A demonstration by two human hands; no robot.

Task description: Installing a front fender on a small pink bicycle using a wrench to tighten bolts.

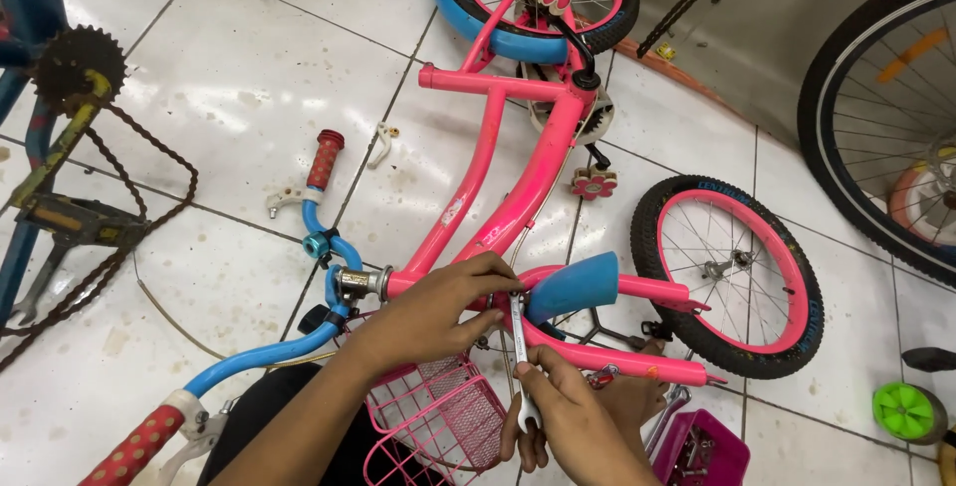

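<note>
Spanner (519, 347), flat steel, combination type: stiff, light, smooth-sided, probably a bit greasy, so I judge it slips unless pinched hard. My right hand (573, 416) is clenched on its lower end, fingers wrapped round the shank with the ring end poking out just below my knuckles. Upper end stands above my fingertips, up against the fork crown, just beside the blue mudguard (575, 285); the actual fastener is hidden, can't tell if the head is seated.

My left hand (438, 307) is closed over the pink frame (498, 197) at the head tube, fingertips touching the top of the fork right next to the spanner tip. Frame is rigid tube, light for a kid's bike, but glossy paint, so the grip wants to be round the tube, not on its face.

Front wheel (732, 272) lies off my right fingers, free to swing. Pink wire basket (433, 416) sits under my left wrist: thin and bendy, not a handhold. Blue handlebar (269, 352) runs away to the left of my left forearm.

Best purchase on the spanner is far down the shank, where I have it.
</note>
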